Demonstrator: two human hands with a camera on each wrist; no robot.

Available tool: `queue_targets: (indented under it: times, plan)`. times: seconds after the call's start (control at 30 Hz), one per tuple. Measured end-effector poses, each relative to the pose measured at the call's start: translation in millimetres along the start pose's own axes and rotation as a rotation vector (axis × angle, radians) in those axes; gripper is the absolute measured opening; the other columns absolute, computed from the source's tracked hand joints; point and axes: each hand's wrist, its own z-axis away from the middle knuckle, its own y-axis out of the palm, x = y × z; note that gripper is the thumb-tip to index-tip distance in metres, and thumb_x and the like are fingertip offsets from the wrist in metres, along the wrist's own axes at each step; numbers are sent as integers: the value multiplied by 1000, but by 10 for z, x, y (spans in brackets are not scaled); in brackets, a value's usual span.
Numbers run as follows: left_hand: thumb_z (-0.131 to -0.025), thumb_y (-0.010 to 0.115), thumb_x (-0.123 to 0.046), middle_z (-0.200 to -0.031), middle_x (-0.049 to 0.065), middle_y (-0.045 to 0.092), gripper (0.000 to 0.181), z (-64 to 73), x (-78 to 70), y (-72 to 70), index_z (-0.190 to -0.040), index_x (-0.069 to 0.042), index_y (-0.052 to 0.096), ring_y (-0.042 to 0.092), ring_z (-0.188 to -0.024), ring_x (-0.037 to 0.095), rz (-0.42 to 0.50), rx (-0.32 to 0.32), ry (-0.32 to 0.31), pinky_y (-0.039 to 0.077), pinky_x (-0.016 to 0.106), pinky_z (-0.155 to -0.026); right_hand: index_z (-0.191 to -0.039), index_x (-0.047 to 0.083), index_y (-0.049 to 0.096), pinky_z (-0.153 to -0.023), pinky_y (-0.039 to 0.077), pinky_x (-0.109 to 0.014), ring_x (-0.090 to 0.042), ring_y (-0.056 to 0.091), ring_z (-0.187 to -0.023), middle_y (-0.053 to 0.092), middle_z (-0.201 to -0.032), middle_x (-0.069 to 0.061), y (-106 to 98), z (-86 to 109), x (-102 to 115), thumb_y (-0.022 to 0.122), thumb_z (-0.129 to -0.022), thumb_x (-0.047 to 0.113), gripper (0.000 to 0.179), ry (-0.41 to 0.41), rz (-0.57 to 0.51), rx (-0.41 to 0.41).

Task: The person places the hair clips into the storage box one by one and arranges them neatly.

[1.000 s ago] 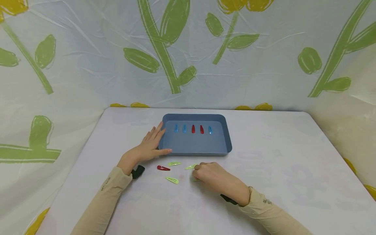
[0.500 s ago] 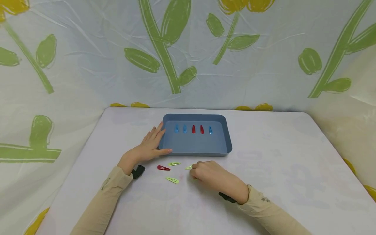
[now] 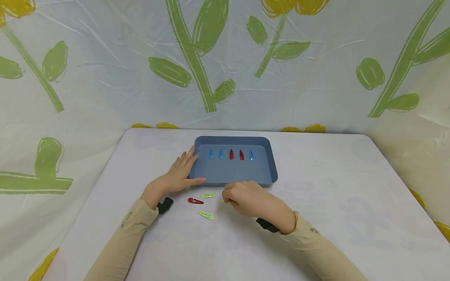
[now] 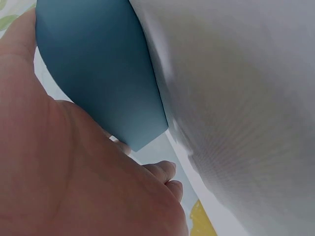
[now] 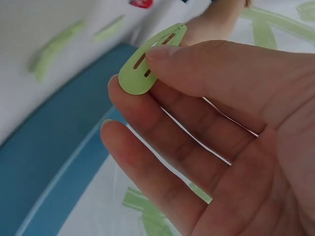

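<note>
My left hand (image 3: 178,175) lies at the left end of the blue tray (image 3: 232,180), fingers along its left side and thumb at the near edge. In the left wrist view the tray wall (image 4: 98,73) stands beside the palm. My right hand (image 3: 251,199) is just in front of the tray. It pinches a light green hair clip (image 5: 135,78) between thumb and fingers, plain in the right wrist view. On the table lie a red hair clip (image 3: 195,201), a green clip (image 3: 209,196) and another green clip (image 3: 206,215). A bit of green (image 3: 225,201) shows under my right hand.
Inside the tray is a row of upright clips: two blue ones, a red clip (image 3: 231,154), another red clip (image 3: 241,155) and a blue clip (image 3: 251,155). The white table (image 3: 334,187) reaches back to a leaf-printed curtain (image 3: 123,70).
My right hand has risen from the table with a green clip and moved slightly toward the tray. The left hand and the tray stay where they were.
</note>
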Motion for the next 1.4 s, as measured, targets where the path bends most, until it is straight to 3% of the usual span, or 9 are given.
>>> queue_targets:
  times: [0.63,1.07,1.4]
  plan:
    - [-93,60,-58,-165,9,-13,99,2,16,6,-158,0,12,-7,-148,45,2,-9,11,-1,61,-117,-86,14,72,-63,49,-21,-7,60,-73,68,-87,5,-403,-256,-94,67,-88,-3,18,17,-140,-86]
    - [-93,57,-61,-165,6,-15,99,-10,23,9,-158,0,12,-8,-149,43,0,4,2,-1,60,-117,-90,11,73,-71,51,-24,-9,61,-78,68,-85,5,-560,-426,-207,67,-87,-5,17,17,-255,-235]
    - [-93,56,-62,-165,7,-16,100,-6,18,2,-158,-1,10,-9,-149,44,-8,12,-1,-1,62,-116,-94,4,73,-69,54,-29,-14,64,-75,70,-84,-1,-700,-568,-255,69,-90,-1,8,156,-465,-286]
